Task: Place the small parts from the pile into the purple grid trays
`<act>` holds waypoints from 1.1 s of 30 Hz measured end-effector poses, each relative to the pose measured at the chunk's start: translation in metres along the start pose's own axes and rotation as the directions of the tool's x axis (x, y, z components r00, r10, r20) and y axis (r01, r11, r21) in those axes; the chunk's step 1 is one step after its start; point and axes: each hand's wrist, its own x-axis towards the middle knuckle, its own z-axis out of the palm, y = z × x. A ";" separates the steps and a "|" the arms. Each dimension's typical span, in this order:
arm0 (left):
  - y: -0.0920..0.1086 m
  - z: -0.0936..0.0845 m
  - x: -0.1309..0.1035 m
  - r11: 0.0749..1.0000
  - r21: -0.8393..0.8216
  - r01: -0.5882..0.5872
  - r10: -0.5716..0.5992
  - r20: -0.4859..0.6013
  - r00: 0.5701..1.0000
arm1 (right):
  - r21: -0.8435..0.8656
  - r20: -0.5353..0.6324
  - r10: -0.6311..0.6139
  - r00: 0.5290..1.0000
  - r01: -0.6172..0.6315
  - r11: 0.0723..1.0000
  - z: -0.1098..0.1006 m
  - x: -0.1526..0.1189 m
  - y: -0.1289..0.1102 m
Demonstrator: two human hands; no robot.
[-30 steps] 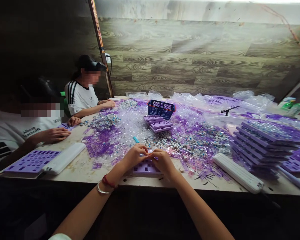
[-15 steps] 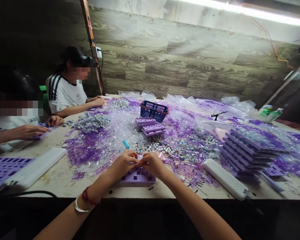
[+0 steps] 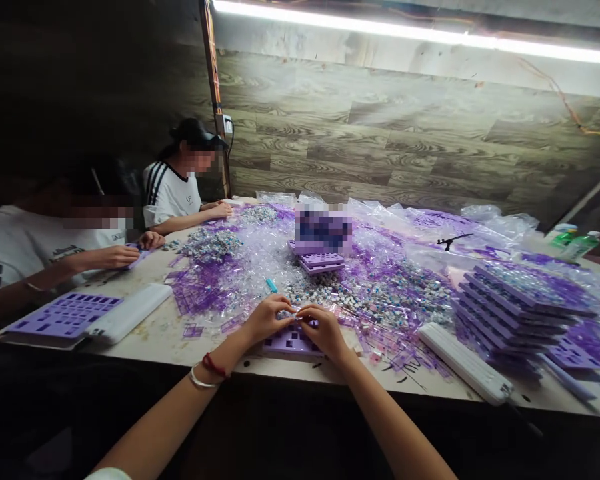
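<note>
Close together over a purple tray with square holes (image 3: 286,343) are my left hand (image 3: 270,319) and my right hand (image 3: 324,328). The fingers of both are pinched together around something small and pale, too small to make out. The tray lies near the table's front edge, its far part hidden by the hands. Just beyond them spreads a pile of small white and blue pieces (image 3: 400,293), mixed with clear purple plastic parts (image 3: 205,290). A small turquoise item (image 3: 271,285) lies behind my left hand.
At the right are a white power strip (image 3: 465,362) and a stack of filled purple trays (image 3: 520,320). At the left lie another white strip (image 3: 130,313) and a purple tray (image 3: 67,315). Two people (image 3: 173,190) (image 3: 55,240) sit along the left side. Bottles (image 3: 580,245) stand far right.
The camera view has swung left and up, so the scene appears farther right. Both hands remain pinched above the tray, their fingertips slightly more apart.
</note>
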 end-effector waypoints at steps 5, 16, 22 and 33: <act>0.001 -0.001 0.002 0.999 -0.033 0.042 -0.042 0.004 0.999 | -0.040 0.006 -0.027 1.000 0.027 0.999 -0.001 0.000 -0.001; -0.001 -0.001 0.003 0.998 -0.043 0.047 -0.046 0.028 0.999 | -0.092 0.027 -0.032 0.999 0.034 0.995 -0.003 0.001 -0.003; -0.001 -0.001 0.003 0.996 -0.076 0.038 -0.035 0.036 0.999 | -0.091 0.044 0.001 0.999 0.003 0.996 -0.003 0.001 -0.004; -0.004 0.001 0.003 0.997 -0.024 -0.077 0.079 0.069 0.994 | -0.223 0.167 -0.051 0.985 0.088 0.971 -0.002 0.002 -0.011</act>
